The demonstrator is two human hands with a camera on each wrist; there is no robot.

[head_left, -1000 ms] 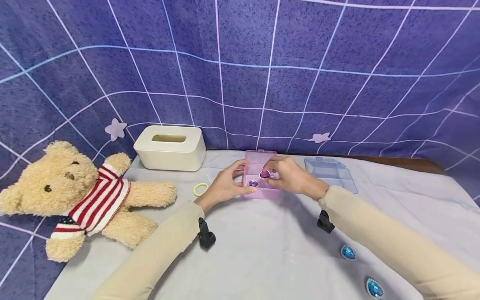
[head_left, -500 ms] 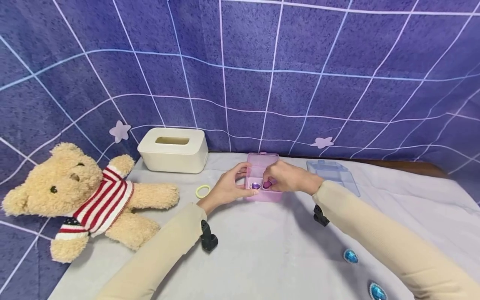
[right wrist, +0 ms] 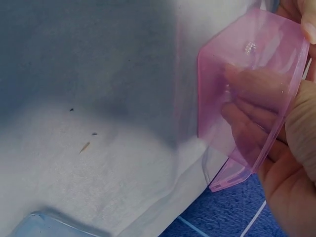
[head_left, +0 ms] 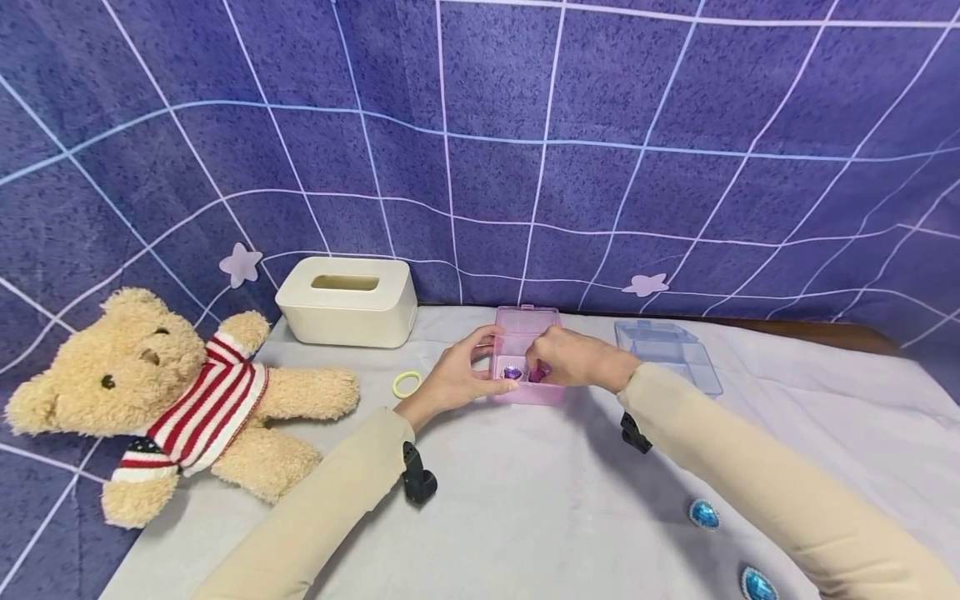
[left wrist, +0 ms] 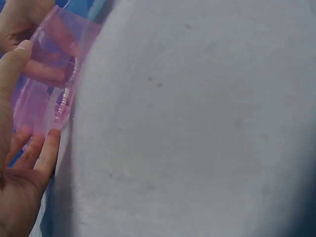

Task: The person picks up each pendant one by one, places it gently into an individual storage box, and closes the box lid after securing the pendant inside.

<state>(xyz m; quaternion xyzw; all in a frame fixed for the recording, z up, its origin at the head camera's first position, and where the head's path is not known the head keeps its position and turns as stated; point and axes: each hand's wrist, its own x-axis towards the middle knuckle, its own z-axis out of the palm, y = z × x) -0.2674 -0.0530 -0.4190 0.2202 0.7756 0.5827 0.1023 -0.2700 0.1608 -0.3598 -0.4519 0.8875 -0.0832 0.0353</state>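
A pink translucent plastic box [head_left: 528,394] stands on the cloth with its lid raised. My left hand [head_left: 461,371] grips its left side, thumb over the front rim and fingers spread along the wall. Inside, at the left, lies a purple gem [head_left: 512,373] with a beaded silver edge. A magenta gem [head_left: 537,376] is low in the box at the right, pinched by the fingers of my right hand [head_left: 566,357], which partly hide it. Through the pink wall in the right wrist view, the right fingers [right wrist: 256,118] reach down near the box floor.
A blue translucent box [head_left: 675,354] lies right of the pink one. Two blue gems [head_left: 704,514] rest under the right forearm's side. At left are a cream tissue box [head_left: 345,321], a yellow-green ring [head_left: 407,384] and a teddy bear [head_left: 202,400].
My right hand has lowered the magenta gem into the pink box, beside the purple one. The left hand stays on the box. The head view has shifted slightly.
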